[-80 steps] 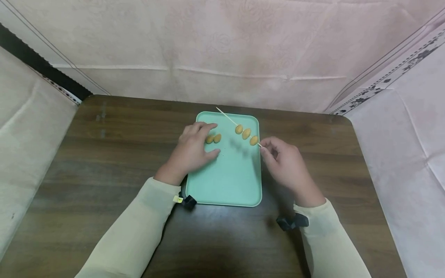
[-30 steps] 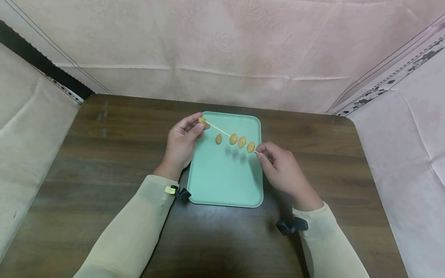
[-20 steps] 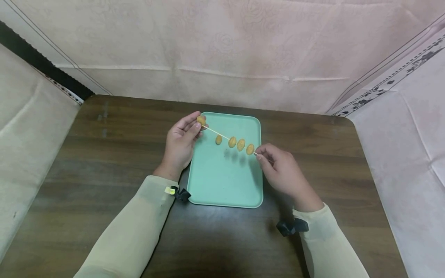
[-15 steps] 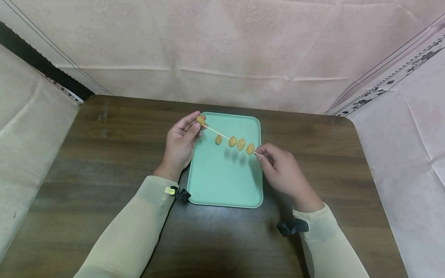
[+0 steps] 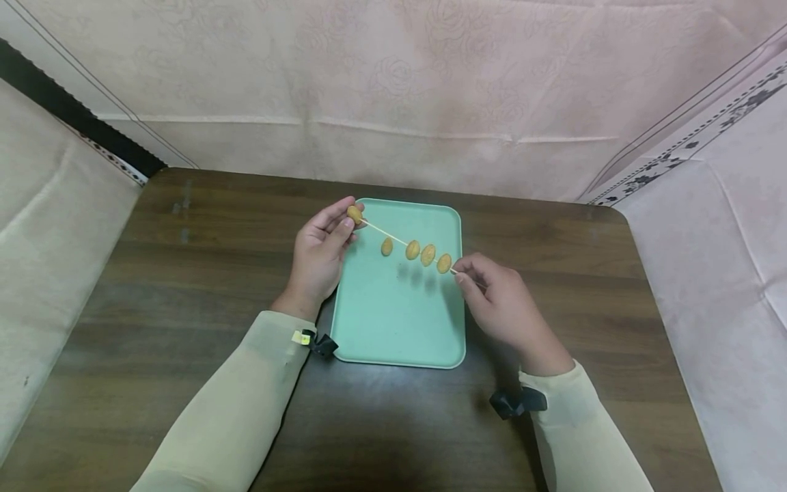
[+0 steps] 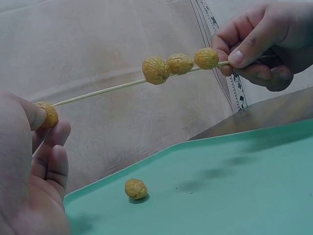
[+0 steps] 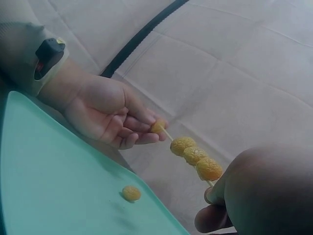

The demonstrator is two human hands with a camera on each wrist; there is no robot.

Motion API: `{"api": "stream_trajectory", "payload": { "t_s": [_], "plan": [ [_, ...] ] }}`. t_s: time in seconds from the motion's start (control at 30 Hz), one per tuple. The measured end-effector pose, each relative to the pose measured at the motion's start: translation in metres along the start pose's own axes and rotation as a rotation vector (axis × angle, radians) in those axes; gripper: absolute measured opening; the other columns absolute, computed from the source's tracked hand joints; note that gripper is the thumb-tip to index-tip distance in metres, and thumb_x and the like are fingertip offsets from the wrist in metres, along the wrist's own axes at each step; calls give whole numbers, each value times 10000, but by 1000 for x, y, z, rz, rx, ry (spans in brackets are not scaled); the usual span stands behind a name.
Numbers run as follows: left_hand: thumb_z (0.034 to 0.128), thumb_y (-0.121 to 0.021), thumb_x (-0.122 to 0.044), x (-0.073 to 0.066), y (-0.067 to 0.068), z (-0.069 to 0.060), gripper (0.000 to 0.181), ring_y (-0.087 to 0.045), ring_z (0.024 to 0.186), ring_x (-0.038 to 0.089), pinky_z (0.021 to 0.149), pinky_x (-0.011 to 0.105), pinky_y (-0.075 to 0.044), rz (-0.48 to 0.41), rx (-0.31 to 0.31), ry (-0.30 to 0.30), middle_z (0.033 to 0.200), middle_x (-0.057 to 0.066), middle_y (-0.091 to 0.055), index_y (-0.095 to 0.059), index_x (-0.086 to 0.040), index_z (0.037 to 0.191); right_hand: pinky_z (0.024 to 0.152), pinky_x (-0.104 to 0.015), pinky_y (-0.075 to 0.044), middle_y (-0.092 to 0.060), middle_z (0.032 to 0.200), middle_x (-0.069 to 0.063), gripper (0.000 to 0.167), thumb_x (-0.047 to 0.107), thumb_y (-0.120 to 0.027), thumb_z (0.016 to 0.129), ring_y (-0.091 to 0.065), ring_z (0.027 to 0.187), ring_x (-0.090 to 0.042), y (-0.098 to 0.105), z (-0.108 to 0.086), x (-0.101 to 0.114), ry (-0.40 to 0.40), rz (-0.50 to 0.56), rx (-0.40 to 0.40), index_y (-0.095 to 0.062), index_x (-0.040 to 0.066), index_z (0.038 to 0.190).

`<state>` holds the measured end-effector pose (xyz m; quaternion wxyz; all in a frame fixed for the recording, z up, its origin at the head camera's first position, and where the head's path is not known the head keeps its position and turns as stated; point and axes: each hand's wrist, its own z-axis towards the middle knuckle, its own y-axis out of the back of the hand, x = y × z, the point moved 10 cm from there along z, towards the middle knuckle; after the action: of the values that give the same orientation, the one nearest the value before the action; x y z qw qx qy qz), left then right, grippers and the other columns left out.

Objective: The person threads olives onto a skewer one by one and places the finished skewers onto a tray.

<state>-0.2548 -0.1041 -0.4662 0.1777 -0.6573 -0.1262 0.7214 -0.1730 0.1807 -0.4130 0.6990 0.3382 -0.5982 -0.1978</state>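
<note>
Right grip [image 5: 499, 299] pinches skewer [image 6: 107, 89], three yellow balls [image 6: 180, 63] threaded alongside; left grip [image 5: 317, 258] pinches fourth ball [image 6: 49, 115] at tip, fifth ball [image 6: 136, 189] unthreaded below.

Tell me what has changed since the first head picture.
The left hand has lifted one ball off the tray and pinches it at the tip of the stick, which has swung leftward. Unchanged: the right hand holds the stick, three balls are threaded on it, and another ball lies on the tray.
</note>
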Motion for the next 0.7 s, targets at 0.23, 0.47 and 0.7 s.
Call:
{"api": "stream_trajectory", "payload": {
  "t_s": [0.23, 0.47, 0.7],
  "plan": [
    [1144, -672, -136, -1, 1, -1, 397, -740, 1255, 177, 1016, 228, -620, 12, -4, -2, 1569, 222, -637, -665, -85, 1538, 913, -517, -646, -815, 1068, -117, 132, 191, -669, 1146, -720, 921, -238, 1, -1, 1, 10, -16, -14, -732, 116, 1235],
    [1142, -681, -145, -1, 1, -2, 411, -728, 1271, 211, 1043, 267, -617, 68, -20, 0, 1502, 233, -633, -658, -75, 1547, 948, -538, -657, -819, 1094, -133, 134, 190, -671, 1146, -733, 940, -240, 1, -1, 0, 3, -9, -6, -728, 119, 1243],
    [1130, -717, -198, -5, 3, -3, 417, -730, 1289, 227, 1052, 237, -617, 195, -37, -47, 1420, 150, -708, -684, -104, 1535, 975, -563, -664, -822, 1127, -141, 138, 175, -670, 1142, -744, 962, -252, 1, 0, 0, -6, -7, 5, -730, 112, 1248]
  ]
}}
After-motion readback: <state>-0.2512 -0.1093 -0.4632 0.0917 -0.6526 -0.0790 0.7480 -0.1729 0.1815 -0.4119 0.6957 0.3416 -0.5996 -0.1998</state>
